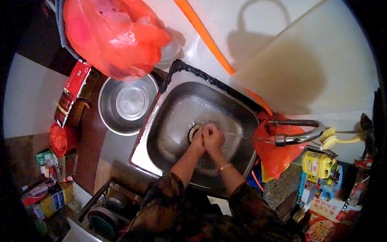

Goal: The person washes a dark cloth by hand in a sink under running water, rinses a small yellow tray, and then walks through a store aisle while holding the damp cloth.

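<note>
My left hand (197, 142) and my right hand (213, 139) are pressed together low over the stainless steel sink (169, 117). Water runs in a thin stream from the curved chrome faucet (300, 137) toward them. Motion smears the fingers of my right hand, which seem bent against my left. My left fingers are mostly hidden between the two hands, and no object shows in either one. Just beside my left hand is the round drain (194, 131). A thin bracelet (225, 166) circles my right wrist.
A steel basin (107, 107) stands left of the sink, below a bulging red plastic bag (117, 40). Another red bag (278, 149) hangs under the faucet. An orange hose (205, 36) crosses behind. At right are a brush (342, 139) and a yellow jug (317, 164).
</note>
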Action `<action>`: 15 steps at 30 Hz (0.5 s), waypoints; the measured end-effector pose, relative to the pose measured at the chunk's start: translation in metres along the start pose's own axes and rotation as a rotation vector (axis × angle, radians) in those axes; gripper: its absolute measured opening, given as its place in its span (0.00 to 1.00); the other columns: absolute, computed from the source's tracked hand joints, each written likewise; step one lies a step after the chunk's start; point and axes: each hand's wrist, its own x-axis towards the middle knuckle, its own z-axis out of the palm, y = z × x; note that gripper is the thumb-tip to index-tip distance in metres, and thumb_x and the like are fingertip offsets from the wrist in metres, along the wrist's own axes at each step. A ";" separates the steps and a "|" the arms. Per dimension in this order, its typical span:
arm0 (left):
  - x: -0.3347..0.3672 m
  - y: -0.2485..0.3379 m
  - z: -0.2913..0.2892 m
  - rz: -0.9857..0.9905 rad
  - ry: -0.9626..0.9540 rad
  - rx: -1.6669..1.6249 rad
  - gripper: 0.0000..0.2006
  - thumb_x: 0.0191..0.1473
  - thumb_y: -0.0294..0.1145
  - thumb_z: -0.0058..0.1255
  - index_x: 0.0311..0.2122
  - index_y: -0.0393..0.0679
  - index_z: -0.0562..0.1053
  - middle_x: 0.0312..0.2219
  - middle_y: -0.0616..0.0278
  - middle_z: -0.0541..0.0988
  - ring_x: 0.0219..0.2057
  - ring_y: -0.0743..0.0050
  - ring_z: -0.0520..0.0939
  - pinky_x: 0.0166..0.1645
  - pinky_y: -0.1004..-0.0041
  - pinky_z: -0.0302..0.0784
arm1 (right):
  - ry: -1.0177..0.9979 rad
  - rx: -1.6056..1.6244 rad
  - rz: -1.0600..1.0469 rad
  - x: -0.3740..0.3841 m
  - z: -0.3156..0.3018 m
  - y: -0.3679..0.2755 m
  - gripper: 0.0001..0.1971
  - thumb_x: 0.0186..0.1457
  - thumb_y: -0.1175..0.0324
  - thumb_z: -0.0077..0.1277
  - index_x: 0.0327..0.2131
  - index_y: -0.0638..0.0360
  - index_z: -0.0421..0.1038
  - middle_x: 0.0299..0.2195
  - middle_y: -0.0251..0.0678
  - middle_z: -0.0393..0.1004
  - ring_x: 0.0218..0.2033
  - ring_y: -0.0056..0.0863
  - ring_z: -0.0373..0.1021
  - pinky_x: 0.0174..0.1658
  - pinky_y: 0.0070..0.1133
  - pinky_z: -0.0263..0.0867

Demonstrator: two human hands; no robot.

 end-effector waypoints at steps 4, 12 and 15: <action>-0.009 -0.012 0.018 0.023 0.158 0.176 0.17 0.58 0.33 0.40 0.52 0.43 0.64 0.45 0.55 0.72 0.43 0.57 0.75 0.48 0.62 0.74 | 0.055 -0.211 -0.156 0.062 0.011 0.045 0.07 0.47 0.66 0.51 0.26 0.59 0.68 0.29 0.46 0.72 0.30 0.46 0.68 0.35 0.37 0.65; -0.012 -0.005 0.024 -0.127 0.079 0.080 0.19 0.57 0.44 0.43 0.50 0.45 0.67 0.45 0.57 0.72 0.42 0.62 0.75 0.45 0.62 0.73 | -0.026 0.334 0.193 -0.023 -0.039 0.014 0.33 0.43 0.72 0.52 0.57 0.54 0.57 0.46 0.46 0.68 0.49 0.41 0.64 0.53 0.26 0.58; -0.005 -0.001 -0.005 -0.065 0.073 0.349 0.18 0.56 0.46 0.45 0.45 0.45 0.70 0.41 0.61 0.74 0.40 0.66 0.76 0.44 0.65 0.74 | 0.011 0.139 0.039 -0.033 -0.019 -0.003 0.16 0.46 0.65 0.53 0.41 0.55 0.70 0.36 0.42 0.73 0.39 0.42 0.69 0.43 0.30 0.64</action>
